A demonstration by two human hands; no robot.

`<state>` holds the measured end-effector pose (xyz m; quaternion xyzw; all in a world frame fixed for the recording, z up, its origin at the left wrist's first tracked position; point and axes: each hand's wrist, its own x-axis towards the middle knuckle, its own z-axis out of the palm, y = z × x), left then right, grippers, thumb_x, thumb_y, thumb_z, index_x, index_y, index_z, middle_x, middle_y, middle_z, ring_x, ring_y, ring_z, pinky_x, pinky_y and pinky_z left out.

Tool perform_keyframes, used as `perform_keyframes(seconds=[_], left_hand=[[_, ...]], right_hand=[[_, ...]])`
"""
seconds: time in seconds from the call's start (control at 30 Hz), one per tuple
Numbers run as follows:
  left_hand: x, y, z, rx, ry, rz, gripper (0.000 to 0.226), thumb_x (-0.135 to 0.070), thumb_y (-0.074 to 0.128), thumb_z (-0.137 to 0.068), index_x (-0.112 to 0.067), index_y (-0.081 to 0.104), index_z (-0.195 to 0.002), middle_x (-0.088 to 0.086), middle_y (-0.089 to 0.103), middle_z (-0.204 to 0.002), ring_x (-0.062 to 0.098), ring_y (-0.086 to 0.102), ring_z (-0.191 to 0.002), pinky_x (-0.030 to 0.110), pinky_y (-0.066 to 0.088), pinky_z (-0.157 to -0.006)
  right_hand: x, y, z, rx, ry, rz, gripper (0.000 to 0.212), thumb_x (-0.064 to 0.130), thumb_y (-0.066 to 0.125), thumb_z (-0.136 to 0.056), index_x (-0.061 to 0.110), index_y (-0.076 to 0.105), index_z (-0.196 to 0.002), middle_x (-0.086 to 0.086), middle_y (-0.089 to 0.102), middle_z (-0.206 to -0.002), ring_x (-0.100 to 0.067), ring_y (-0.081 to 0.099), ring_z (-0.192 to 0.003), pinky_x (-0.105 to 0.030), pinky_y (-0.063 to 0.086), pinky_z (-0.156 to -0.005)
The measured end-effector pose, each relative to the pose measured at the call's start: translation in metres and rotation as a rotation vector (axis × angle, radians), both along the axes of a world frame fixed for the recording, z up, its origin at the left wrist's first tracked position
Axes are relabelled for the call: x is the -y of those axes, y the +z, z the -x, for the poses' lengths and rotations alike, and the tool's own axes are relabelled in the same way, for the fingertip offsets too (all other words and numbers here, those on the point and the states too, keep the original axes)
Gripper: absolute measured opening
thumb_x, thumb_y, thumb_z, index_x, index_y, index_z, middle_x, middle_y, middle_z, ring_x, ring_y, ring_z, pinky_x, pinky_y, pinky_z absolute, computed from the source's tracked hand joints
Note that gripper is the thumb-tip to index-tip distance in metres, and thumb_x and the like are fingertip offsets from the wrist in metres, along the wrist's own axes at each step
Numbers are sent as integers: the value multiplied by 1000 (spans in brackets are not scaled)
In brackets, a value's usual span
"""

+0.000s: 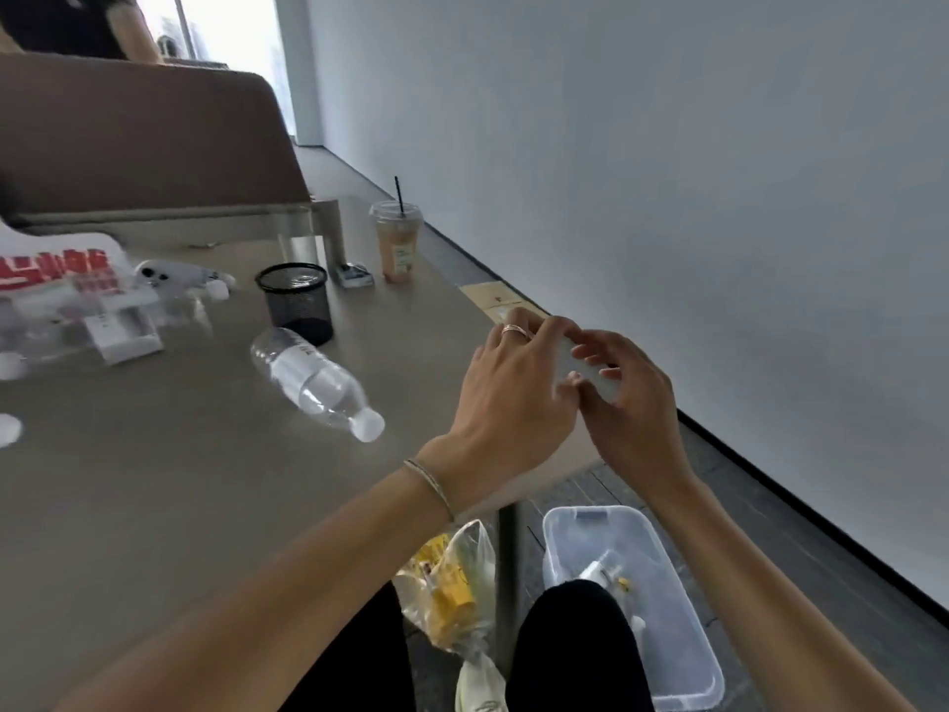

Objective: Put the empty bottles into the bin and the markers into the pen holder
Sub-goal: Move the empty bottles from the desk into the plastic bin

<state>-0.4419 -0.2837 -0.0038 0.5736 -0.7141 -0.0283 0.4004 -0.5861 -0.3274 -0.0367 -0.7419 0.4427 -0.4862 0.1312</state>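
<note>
Both hands meet above the table's right edge. My left hand (513,398) and my right hand (634,408) each pinch a small pale object (590,375); it is blurred and mostly hidden by my fingers, so I cannot tell what it is. A clear plastic bottle (313,382) with a white cap lies on its side mid-table, left of the hands. The black mesh pen holder (298,303) stands upright just behind it. On the floor below the table's edge sits a clear plastic bin (683,655) with a few small items inside.
An iced coffee cup (398,244) with a straw stands at the far table edge. A white phone (174,274) and a printed plastic bag (56,285) lie at the left. A yellow-filled bag (452,588) hangs by the table leg. A grey wall runs along the right.
</note>
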Motion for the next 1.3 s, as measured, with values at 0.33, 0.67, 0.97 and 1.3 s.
perform_keyframes(seconds=[0.33,0.67,0.97,1.3], left_hand=[[-42,9,-126,65,315,-47,45,-25,62,-89,-27,54,-133,-1,50,-130,22,49,-125,32,42,-94],[-61,-10,-235,267,551,-197,50,-24,58,-87,-29,52,-137,-2,47,-134,20,47,-123,30,37,-101],[-62,-14,-319,433,664,-246,50,-25,58,-91,-26,48,-139,4,47,-140,23,49,-124,37,40,-105],[-12,-18,-412,640,740,-427,62,-39,61,-88,-21,39,-143,14,48,-142,33,48,-128,46,41,-106]], right_hand=[[-1,22,-141,-156,277,-26,42,15,71,-87,30,67,-125,13,68,-110,-4,61,-97,-24,51,-84],[30,26,-259,-652,287,-156,41,42,57,-87,28,61,-125,1,67,-125,-27,62,-115,-39,51,-88],[46,10,-321,-891,243,-311,70,53,68,-76,29,43,-136,1,64,-125,-28,62,-115,-34,44,-78],[45,22,-341,-674,333,-223,81,56,70,-61,37,40,-133,0,63,-121,-32,63,-108,-36,47,-77]])
